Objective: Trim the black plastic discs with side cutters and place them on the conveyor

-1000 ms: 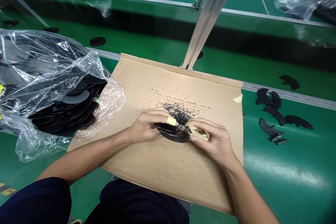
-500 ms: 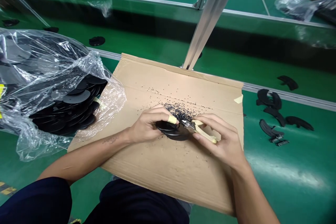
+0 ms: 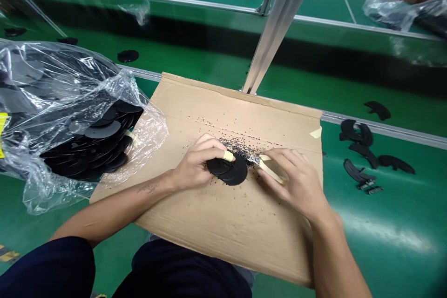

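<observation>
Left of the cardboard [image 3: 209,223], a clear bag [image 3: 52,74] lies with its mouth toward it and its loose film over the near-left edge; dark discs [image 3: 101,129] show at the opening, probably kept there for easy reach. Above the cardboard's middle, the left hand [image 3: 195,163] is clamped on one black disc [image 3: 233,172], a digit with yellow tape [image 3: 228,155] pressing its top, seemingly to steady it; the tape may guard the skin. Just beyond the disc, black bits [image 3: 237,143] are strewn on the cardboard, which likely serves to catch them. Over its right half, the right hand [image 3: 300,181] grips pliers [image 3: 261,163], thumb and fingers along parted handles, the tip just beside the disc; whether the tip is open I cannot tell. Right of the cardboard, curved parts [image 3: 363,154] lie loosely together, perhaps set aside there.
</observation>
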Tool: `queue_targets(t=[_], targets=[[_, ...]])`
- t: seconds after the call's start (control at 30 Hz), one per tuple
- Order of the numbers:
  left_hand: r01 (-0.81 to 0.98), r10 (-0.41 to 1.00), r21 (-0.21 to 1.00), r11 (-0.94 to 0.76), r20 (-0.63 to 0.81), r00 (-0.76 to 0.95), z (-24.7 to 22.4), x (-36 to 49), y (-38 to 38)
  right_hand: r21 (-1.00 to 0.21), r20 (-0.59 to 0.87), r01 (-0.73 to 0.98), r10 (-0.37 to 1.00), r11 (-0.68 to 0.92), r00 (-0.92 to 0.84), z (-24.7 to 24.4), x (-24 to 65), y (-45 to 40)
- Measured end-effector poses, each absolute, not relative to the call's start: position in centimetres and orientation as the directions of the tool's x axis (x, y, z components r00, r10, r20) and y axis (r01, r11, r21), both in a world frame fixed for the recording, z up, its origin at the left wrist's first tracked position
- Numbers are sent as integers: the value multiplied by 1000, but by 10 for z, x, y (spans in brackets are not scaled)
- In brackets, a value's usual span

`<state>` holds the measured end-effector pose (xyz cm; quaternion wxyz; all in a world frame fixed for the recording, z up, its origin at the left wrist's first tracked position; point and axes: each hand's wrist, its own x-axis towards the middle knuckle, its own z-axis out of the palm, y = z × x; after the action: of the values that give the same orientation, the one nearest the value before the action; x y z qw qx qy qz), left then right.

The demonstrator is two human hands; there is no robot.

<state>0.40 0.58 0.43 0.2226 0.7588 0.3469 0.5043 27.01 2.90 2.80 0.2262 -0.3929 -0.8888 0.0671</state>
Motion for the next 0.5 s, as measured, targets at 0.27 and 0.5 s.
queue_targets(t=[0.27, 0.5], targets=[[338, 769, 693, -637, 597, 228, 5, 3, 5, -353, 366, 608, 702, 712, -610, 34, 265, 23], [273, 825, 779, -565, 525, 208, 10, 4, 3, -449, 247, 616, 752, 647, -611, 37, 264, 20]])
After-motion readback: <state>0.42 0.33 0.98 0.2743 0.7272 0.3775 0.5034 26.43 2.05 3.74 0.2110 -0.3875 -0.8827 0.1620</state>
